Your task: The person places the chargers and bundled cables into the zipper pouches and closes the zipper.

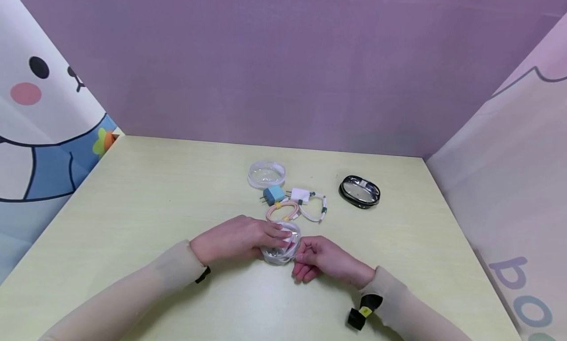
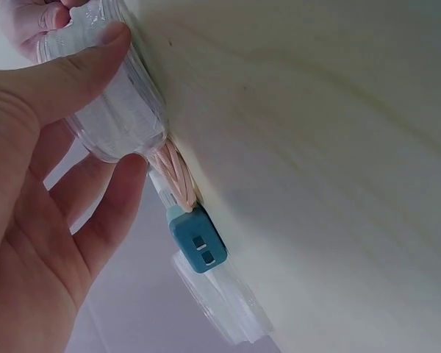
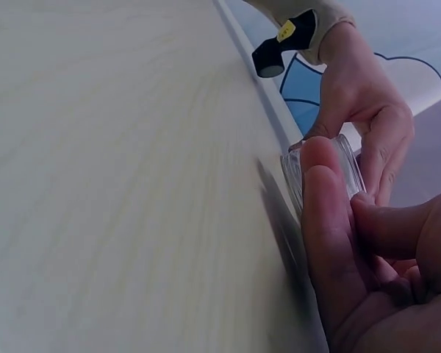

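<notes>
Near the front middle of the table, a clear round case (image 1: 280,256) is between both hands, with something whitish showing through its wall. My left hand (image 1: 248,237) grips it from the left, thumb on one side and fingers round the other in the left wrist view. My right hand (image 1: 328,261) pinches its right edge between thumb and forefinger, the other fingers curled below. Just behind the case lie a coiled pink cable (image 1: 270,213) and a blue charger plug (image 1: 273,195). Beside them are a white charger plug (image 1: 300,195) and a looped white cable (image 1: 325,203).
A second clear round container (image 1: 267,175) stands behind the plugs. To the right, a black-rimmed oval case (image 1: 360,192) with a clear top lies on the pale wooden table (image 1: 159,183). A purple cloth backdrop (image 1: 274,75) rises along the back edge, with printed cloths at both sides.
</notes>
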`<state>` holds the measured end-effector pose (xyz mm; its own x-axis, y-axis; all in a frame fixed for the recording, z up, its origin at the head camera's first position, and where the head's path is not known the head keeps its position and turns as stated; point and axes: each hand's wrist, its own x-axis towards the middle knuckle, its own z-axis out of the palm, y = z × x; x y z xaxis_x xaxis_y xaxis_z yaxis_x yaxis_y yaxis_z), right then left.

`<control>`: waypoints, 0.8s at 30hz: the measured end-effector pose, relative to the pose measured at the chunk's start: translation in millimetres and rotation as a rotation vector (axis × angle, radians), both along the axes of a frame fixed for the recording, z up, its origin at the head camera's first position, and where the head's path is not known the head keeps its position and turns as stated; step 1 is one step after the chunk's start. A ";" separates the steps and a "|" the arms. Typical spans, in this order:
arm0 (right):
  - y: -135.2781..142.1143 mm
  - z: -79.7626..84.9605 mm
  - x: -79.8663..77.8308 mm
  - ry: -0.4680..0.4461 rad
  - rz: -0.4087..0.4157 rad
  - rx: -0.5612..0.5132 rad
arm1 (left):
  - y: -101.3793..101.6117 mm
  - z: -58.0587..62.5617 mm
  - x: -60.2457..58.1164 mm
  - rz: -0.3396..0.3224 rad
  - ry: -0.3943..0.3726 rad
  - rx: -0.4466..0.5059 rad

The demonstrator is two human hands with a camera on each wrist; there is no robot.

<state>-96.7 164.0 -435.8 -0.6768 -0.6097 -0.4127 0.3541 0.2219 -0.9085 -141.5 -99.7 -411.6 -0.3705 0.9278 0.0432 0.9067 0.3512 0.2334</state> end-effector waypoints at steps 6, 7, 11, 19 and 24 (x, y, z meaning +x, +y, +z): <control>-6.2 1.3 6.1 0.013 0.000 -0.007 | 1.3 0.9 1.4 0.007 0.006 -0.001; -7.4 1.3 7.3 0.020 0.001 -0.007 | 1.6 1.1 1.6 0.008 0.006 0.000; -12.9 3.0 11.4 0.046 -0.015 0.003 | 2.4 1.4 2.4 0.014 0.015 0.002; -20.2 5.8 15.8 0.067 -0.032 0.023 | 4.3 0.9 3.8 0.028 0.020 0.003; -20.5 3.4 16.3 0.096 -0.022 0.032 | 4.1 1.0 4.4 0.023 0.033 0.016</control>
<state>-80.4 143.5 -432.4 -0.7271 -0.5821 -0.3640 0.2707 0.2441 -0.9312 -137.0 -95.6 -410.6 -0.3900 0.9182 0.0702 0.9057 0.3687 0.2090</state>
